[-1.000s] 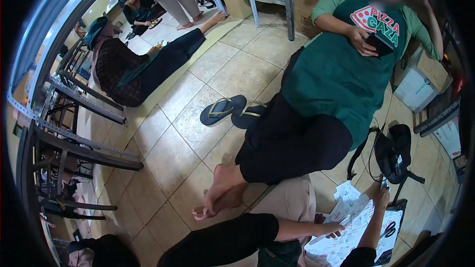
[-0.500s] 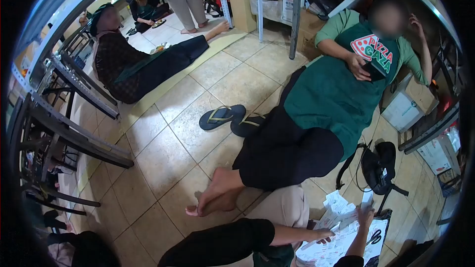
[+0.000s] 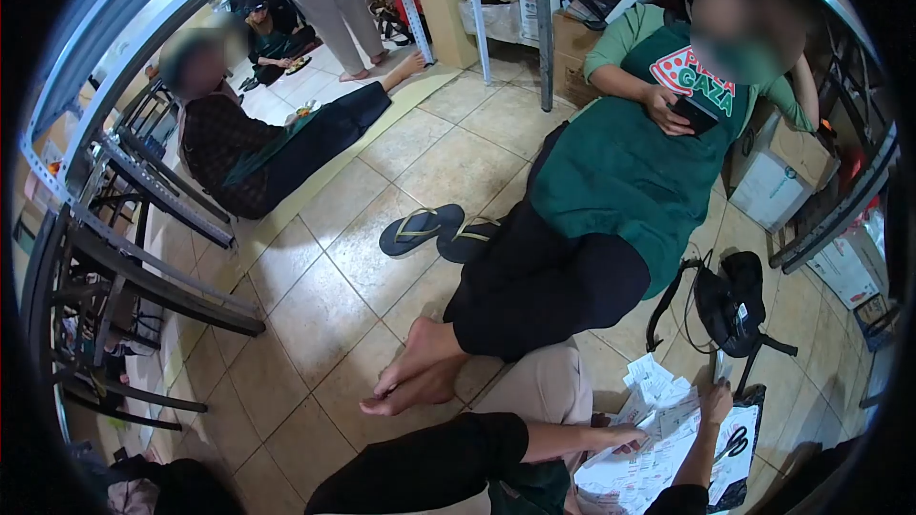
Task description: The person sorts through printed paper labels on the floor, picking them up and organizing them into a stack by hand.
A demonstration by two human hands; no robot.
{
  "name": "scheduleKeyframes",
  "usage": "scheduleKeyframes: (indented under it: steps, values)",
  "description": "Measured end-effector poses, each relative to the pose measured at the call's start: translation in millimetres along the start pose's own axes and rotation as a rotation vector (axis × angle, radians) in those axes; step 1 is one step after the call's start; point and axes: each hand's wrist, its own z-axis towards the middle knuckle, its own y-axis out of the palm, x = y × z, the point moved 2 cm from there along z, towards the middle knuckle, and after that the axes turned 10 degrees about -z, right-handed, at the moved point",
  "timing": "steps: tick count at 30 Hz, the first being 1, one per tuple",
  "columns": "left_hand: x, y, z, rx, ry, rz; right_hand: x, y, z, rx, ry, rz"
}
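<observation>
At the lower right, my left hand (image 3: 624, 438) is closed on a printed paper slip (image 3: 668, 417), low over a spread of papers. My right hand (image 3: 716, 402) pinches a narrow white paper strip (image 3: 722, 366) that stands up above its fingers. Beneath both hands lies a sheet covered with small printed papers (image 3: 615, 484), on a dark-edged board. Loose white slips (image 3: 649, 380) overlap at its far side. Black-handled scissors (image 3: 736, 442) rest on the sheet, right of my right hand. My fingertips are small and partly hidden.
A person in a green apron (image 3: 620, 172) lies close ahead, holding a phone (image 3: 694, 114). Dark flip-flops (image 3: 420, 229) sit on the tiles. A black bag (image 3: 730, 305) with straps lies beyond the papers. Boxes (image 3: 782, 176) and metal racks stand around; other people sit farther back.
My right hand has moved slightly right, and its paper strip appears shorter. My left hand remains low at the papers. The view has shifted a little.
</observation>
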Motion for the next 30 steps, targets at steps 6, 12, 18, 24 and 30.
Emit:
scheduleKeyframes:
  steps: [6,12,18,24,30]
  values:
    - [-20.8,-13.7,30.4,-0.151,0.17,-0.014,13.0,-37.2,-48.2,0.205,0.264,0.613]
    - [-13.9,-13.3,8.3,-0.176,0.214,-0.376,-6.7,-39.4,-134.2,0.172,0.484,1.168]
    - [37.6,21.7,-57.3,-0.153,0.067,-0.569,-71.7,-82.5,-181.1,0.125,0.529,1.437]
    - [39.3,26.1,-69.3,-0.162,0.129,-0.396,-84.0,-83.1,-201.2,0.197,0.513,1.84]
    - [48.8,33.8,-82.6,-0.215,0.176,-0.465,-87.8,-81.7,-219.3,0.149,0.53,1.896]
